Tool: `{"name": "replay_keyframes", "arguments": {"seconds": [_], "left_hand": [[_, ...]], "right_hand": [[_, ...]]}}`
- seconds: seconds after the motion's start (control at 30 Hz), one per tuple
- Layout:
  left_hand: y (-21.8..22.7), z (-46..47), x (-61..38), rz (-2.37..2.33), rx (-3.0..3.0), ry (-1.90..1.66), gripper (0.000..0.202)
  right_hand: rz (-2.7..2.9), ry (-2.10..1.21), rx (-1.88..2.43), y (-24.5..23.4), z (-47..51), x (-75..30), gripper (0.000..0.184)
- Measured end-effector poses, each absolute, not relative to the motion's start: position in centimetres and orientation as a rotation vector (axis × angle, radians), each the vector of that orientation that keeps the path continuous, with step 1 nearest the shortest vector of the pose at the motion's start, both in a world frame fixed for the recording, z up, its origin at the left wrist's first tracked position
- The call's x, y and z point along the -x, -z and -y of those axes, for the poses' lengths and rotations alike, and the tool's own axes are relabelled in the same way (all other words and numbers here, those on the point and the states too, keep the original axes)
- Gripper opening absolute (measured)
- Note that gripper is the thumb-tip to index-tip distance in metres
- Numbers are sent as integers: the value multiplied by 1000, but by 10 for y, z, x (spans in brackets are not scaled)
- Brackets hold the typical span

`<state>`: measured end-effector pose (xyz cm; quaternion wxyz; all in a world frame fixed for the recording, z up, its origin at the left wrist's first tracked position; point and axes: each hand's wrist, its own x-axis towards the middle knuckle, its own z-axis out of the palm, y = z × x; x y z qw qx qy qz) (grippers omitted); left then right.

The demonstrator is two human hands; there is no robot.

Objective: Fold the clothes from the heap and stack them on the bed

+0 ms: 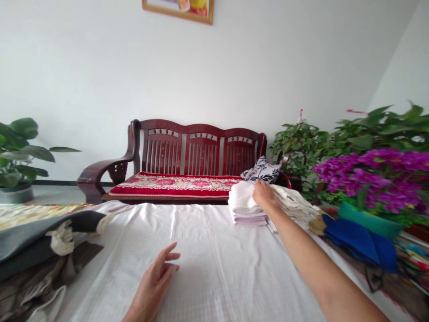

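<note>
My right hand [263,195] reaches far forward and rests on top of a stack of folded white and pale cloths [244,206] at the far right of the white sheet [201,250]. Its fingers curl over the top cloth; whether they grip it I cannot tell. My left hand [157,277] hovers low over the near middle of the sheet, fingers apart and holding nothing.
A heap of grey and beige cloth [40,250] lies at the left. A dark wooden bench [181,161] with a red cushion stands behind. Purple flowers in a green pot [375,179], green plants and blue fabric [358,241] crowd the right side.
</note>
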<state>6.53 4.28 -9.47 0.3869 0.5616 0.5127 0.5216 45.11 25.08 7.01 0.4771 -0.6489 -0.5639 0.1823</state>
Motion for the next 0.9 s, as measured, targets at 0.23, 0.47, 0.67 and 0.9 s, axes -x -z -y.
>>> {"name": "replay_keyframes", "arguments": {"seconds": [0.23, 0.47, 0.67, 0.9], "left_hand": [[90, -39, -64, -1322, -1480, -1303, 48], [85, -36, -66, -1350, -1479, -1248, 50], [77, -34, -67, -1380, -1490, -1180, 49], [85, -39, -67, -1353, -1503, -1211, 47]], "right_hand": [[1842, -120, 1855, -53, -255, -428, 58], [2051, -62, 2104, -33, -264, -456, 59], [2119, 11, 2210, -20, -262, -450, 72], [2133, 52, 2221, -36, -252, -442, 73]]}}
